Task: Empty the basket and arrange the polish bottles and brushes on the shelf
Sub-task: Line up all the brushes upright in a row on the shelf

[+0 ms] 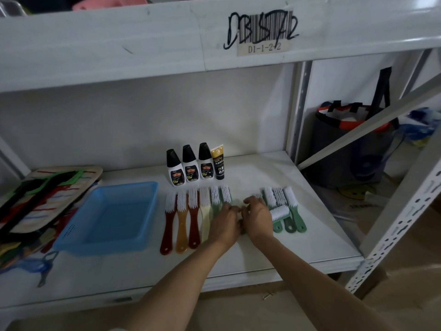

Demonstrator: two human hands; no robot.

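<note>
An empty blue basket (126, 186) sits at the left of the white shelf (310, 230). Behind the brushes stand three black-capped polish bottles (191, 166) and a black-and-gold tube (218, 164). Brushes lie in a row with bristles pointing away: a red brush (168, 228), an amber brush (181, 225), a second red one, a cream brush (204, 211) and two green ones (226, 194). More green brushes (290, 211) lie to the right, with one lying across them. My left hand (225, 222) and my right hand (257, 215) are close together in the gap, fingers curled on a green brush that is mostly hidden beneath them.
A pile of colourful fabric pieces (43, 194) lies left of the basket, with a blue ring-handled tool (44, 266) in front. The upper shelf beam (143, 48) hangs overhead. A slotted upright (393, 230) and a dark bag (346, 144) stand at the right.
</note>
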